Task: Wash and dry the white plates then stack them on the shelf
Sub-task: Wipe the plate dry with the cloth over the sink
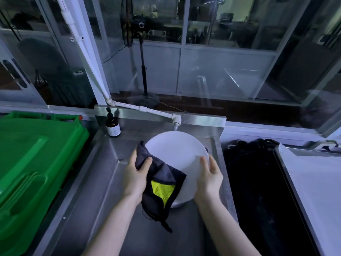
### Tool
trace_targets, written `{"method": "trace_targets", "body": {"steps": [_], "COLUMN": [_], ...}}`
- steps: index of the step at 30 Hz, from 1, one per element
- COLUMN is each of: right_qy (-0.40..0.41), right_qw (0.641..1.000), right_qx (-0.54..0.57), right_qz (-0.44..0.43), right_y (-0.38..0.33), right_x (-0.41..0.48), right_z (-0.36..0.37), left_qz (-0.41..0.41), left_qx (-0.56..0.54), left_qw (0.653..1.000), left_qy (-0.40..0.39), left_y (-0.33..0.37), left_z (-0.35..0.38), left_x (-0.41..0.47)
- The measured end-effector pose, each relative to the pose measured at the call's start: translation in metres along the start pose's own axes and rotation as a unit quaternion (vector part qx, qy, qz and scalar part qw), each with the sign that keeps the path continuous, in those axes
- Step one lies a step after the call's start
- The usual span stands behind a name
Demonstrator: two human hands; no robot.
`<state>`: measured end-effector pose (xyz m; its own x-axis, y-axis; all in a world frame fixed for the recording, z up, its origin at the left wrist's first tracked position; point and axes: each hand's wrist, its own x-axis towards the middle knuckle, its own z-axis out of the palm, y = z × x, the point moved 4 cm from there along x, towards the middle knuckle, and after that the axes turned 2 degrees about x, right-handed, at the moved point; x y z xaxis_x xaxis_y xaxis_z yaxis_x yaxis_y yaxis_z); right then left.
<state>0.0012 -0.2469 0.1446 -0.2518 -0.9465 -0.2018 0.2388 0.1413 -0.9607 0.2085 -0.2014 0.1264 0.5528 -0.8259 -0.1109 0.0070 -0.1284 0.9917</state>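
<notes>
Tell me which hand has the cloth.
The left hand: it pinches the dark, yellow-backed cloth against the white plate, while the right hand grips only the plate's bare rim.

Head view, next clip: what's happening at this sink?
A person holds a white plate tilted over the steel sink. The left hand grips a dark cloth with a yellow side against the plate's left edge, apparently wiping it; the right hand holds the right rim. A brown pump bottle stands behind, near the tap.
</notes>
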Motion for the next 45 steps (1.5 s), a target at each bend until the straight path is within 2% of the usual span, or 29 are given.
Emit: {"method": "trace_targets", "body": {"steps": [1, 3, 6, 7, 8, 9, 10, 11, 12, 13, 16, 19, 22, 24, 26, 27, 29, 30, 31, 32, 34, 36, 37, 39, 40, 42, 45], "right_qy": [-0.005, -0.08, -0.232, -0.278, -0.314, -0.34, -0.359, -0.368, -0.369, -0.365, -0.35, -0.346, -0.331, -0.322, -0.309, -0.292, -0.266, -0.272, -0.273, -0.269, -0.283, -0.314, -0.32, -0.312, -0.304, -0.296, -0.314], "right_qw": [1.0, 0.991, 0.934, 0.892, 0.82, 0.725, 0.633, 0.56, 0.513, 0.491, 0.461, 0.438, 0.469, 0.515, 0.603, 0.657, 0.781, 0.844, 0.891, 0.919, 0.936, 0.938, 0.941, 0.949, 0.952, 0.953, 0.944], "right_qx": [-0.01, -0.089, -0.212, -0.261, -0.33, -0.401, -0.457, -0.498, -0.518, -0.517, -0.462, -0.462, -0.469, -0.458, -0.466, -0.481, -0.471, -0.412, -0.338, -0.273, -0.203, -0.143, -0.106, -0.053, -0.045, -0.056, -0.086], "right_qz": [-0.008, -0.056, -0.167, -0.245, -0.347, -0.445, -0.512, -0.55, -0.576, -0.599, -0.672, -0.689, -0.671, -0.649, -0.569, -0.502, -0.314, -0.208, -0.133, -0.089, -0.056, -0.034, -0.014, 0.004, -0.007, -0.043, -0.057], "right_y": [0.003, 0.0, -0.025, -0.036, -0.045, -0.051, -0.052, -0.053, -0.053, -0.055, -0.061, -0.057, -0.055, -0.052, -0.046, -0.042, -0.031, -0.024, -0.019, -0.016, -0.015, -0.013, -0.014, -0.02, -0.024, -0.03, -0.03], "right_x": [-0.003, 0.0, 0.003, 0.0, -0.005, -0.012, -0.016, -0.018, -0.02, -0.023, -0.029, -0.029, -0.029, -0.03, -0.029, -0.026, -0.012, -0.007, -0.005, -0.005, -0.01, -0.019, -0.021, -0.018, -0.014, -0.01, -0.013], "right_z": [0.002, 0.005, -0.002, -0.005, -0.006, -0.007, -0.006, -0.004, -0.001, 0.004, 0.012, 0.012, 0.011, 0.011, 0.011, 0.011, 0.006, 0.002, 0.0, -0.001, 0.004, 0.014, 0.019, 0.024, 0.024, 0.021, 0.018], "left_qz": [-0.008, -0.01, -0.005, 0.002, 0.005, 0.003, -0.004, -0.014, -0.021, -0.026, -0.031, -0.047, -0.059, -0.044, -0.018, -0.002, 0.044, 0.071, 0.1, 0.129, 0.189, 0.25, 0.292, 0.364, 0.376, 0.379, 0.32], "left_qx": [-0.004, -0.041, -0.07, -0.068, -0.071, -0.079, -0.094, -0.109, -0.121, -0.126, -0.127, -0.138, -0.143, -0.152, -0.157, -0.152, -0.106, -0.062, -0.02, 0.013, 0.066, 0.137, 0.194, 0.282, 0.284, 0.249, 0.218], "left_qw": [1.0, 0.999, 0.997, 0.997, 0.997, 0.997, 0.996, 0.994, 0.992, 0.991, 0.988, 0.985, 0.984, 0.986, 0.987, 0.987, 0.985, 0.985, 0.983, 0.98, 0.974, 0.958, 0.935, 0.882, 0.874, 0.879, 0.917], "left_qy": [0.013, 0.016, 0.017, 0.021, 0.023, 0.019, 0.009, -0.005, -0.02, -0.036, -0.078, -0.097, -0.093, -0.059, 0.014, 0.06, 0.127, 0.144, 0.152, 0.151, 0.102, -0.012, -0.061, -0.102, -0.12, -0.149, -0.101], "left_y": [-0.004, -0.007, -0.002, 0.002, 0.005, 0.009, 0.012, 0.014, 0.017, 0.02, 0.03, 0.036, 0.039, 0.039, 0.038, 0.038, 0.039, 0.041, 0.045, 0.05, 0.061, 0.068, 0.069, 0.065, 0.062, 0.059, 0.071], "left_z": [-0.001, -0.006, -0.022, -0.028, -0.033, -0.036, -0.037, -0.036, -0.035, -0.033, -0.026, -0.027, -0.032, -0.038, -0.047, -0.053, -0.06, -0.06, -0.057, -0.05, -0.023, 0.017, 0.035, 0.056, 0.06, 0.063, 0.065], "left_x": [-0.001, 0.004, 0.018, 0.023, 0.027, 0.032, 0.035, 0.039, 0.041, 0.043, 0.044, 0.046, 0.053, 0.058, 0.064, 0.066, 0.066, 0.063, 0.058, 0.051, 0.033, 0.011, 0.0, -0.011, -0.013, -0.009, 0.016]}}
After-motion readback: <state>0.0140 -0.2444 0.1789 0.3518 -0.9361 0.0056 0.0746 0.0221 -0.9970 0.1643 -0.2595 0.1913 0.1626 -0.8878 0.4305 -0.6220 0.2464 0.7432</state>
